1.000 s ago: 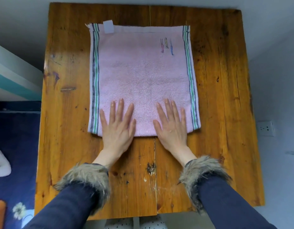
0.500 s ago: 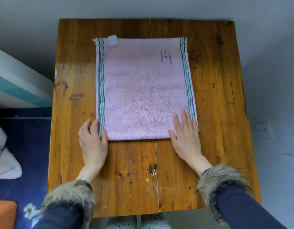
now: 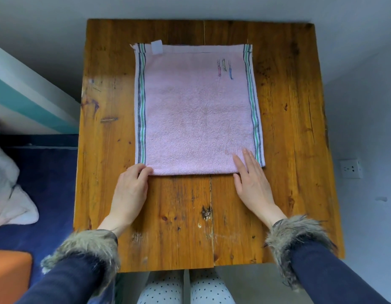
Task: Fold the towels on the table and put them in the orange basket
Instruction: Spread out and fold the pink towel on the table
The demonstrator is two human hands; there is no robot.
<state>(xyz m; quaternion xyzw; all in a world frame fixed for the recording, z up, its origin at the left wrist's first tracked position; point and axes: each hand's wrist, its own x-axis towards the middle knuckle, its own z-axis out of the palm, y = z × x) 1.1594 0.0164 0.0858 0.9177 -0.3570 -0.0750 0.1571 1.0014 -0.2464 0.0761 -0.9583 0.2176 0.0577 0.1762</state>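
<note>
Towel (image 3: pixel 196 110) flat at table (image 3: pixel 289 128) centre, maybe folded once. Left hand (image 3: pixel 129 189) pinches its 7 o'clock corner; right hand (image 3: pixel 252 181) flat on 5 o'clock corner. Further folding and basket (image 3: pixel 8 275) drop remain.

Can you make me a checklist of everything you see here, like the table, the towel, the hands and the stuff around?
Surface: wooden table, scratched and stained, with a seam down the middle.
Job's things: pink towel with striped side edges lies flat on the table; only an orange corner, maybe the basket, shows at lower left.
Clutter: nothing seen on the table besides the towel.
Hands: left hand curls its fingers at the towel's near left corner; right hand lies flat on the near right corner.
Cables: nothing seen.
Surroundings: wall socket at right, white cloth on a blue floor at left.
</note>
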